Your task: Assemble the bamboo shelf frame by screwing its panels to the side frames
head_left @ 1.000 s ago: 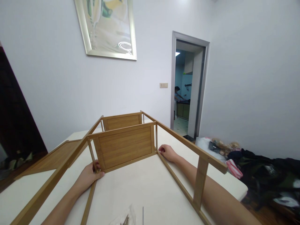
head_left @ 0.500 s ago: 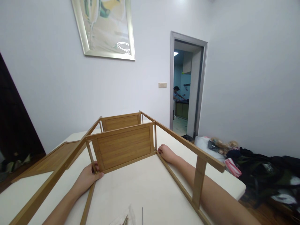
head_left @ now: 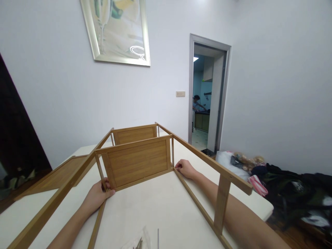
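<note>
Bamboo shelf frame [head_left: 137, 160] lies on its side on the white surface [head_left: 160, 204]. Left hand [head_left: 97, 195] grips its lower left corner post; right hand [head_left: 184, 168] pinches the lower right corner. Likely light, rigid but racking at joints; best held at corner posts.

1. White walls [head_left: 272, 86]; framed picture [head_left: 118, 31] hung at upper left.
2. Grey-framed doorway [head_left: 209, 93], open onto lit kitchen.
3. Dark clothing pile [head_left: 293, 193] at right, over wooden floor [head_left: 298, 237].
</note>
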A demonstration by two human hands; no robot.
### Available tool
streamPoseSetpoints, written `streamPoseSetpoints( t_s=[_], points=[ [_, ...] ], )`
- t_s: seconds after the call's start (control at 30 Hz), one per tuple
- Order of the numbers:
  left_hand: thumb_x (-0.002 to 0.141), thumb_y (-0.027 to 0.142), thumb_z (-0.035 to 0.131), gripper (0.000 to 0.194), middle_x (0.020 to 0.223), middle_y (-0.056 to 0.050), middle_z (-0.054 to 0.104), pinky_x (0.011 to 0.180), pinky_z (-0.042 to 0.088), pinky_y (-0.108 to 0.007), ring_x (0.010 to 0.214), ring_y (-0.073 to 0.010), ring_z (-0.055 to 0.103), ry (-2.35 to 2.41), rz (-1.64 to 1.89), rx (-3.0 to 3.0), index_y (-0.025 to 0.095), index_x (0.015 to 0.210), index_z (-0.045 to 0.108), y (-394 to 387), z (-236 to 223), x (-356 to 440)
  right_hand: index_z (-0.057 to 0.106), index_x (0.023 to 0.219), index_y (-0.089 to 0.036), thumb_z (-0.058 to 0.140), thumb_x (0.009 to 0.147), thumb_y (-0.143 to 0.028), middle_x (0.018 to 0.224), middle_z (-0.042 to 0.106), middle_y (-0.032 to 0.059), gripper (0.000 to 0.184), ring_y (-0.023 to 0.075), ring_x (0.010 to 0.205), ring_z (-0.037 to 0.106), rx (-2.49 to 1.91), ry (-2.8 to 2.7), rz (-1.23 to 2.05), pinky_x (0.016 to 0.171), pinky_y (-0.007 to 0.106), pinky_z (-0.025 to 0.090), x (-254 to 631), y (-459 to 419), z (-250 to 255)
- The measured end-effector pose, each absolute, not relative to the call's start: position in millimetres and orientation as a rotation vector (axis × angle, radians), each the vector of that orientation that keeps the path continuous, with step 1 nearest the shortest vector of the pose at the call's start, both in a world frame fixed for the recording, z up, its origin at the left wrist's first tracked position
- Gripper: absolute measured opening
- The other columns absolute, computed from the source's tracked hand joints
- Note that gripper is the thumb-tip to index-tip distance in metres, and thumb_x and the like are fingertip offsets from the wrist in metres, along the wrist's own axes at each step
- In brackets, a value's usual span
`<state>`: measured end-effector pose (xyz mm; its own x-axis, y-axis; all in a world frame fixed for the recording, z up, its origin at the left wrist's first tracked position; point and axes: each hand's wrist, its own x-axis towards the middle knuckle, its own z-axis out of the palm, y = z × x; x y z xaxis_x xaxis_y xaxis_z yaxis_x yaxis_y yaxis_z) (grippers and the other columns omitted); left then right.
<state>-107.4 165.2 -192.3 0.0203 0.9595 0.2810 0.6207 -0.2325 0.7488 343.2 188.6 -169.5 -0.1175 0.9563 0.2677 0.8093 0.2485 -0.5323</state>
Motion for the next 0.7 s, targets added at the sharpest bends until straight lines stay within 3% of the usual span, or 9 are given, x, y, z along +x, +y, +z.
streamPoseSetpoints(
  t_s=[0.27,0.7],
  points=[
    [0.059,0.036,0.072,0.032,0.075,-0.002,0.068,0.071,0.051,-0.036,0.076,-0.0261,0.066,1.633,1.111,1.862,0.021,0.083,0.056,163.3,-190.2,-108.1,0.076,0.075,-0.015,0.054,0.074,-0.009,0.079,0.073,0.0072,0.023,0.0185,0.076,0.063,-1.552,-2.055,0.335,0.073,0.025,0.043,341.8,187.2,-168.6],
    [0.057,0.036,0.073,0.036,0.075,-0.001,0.067,0.072,0.051,-0.036,0.075,-0.0258,0.066,1.651,1.125,1.802,0.021,0.084,0.055,163.2,-189.4,-107.9,0.072,0.089,-0.015,0.057,0.075,-0.011,0.087,0.07,0.0075,0.021,0.016,0.074,0.06,-1.541,-2.056,0.331,0.068,0.024,0.043,343.1,182.2,-165.0]
  ],
)
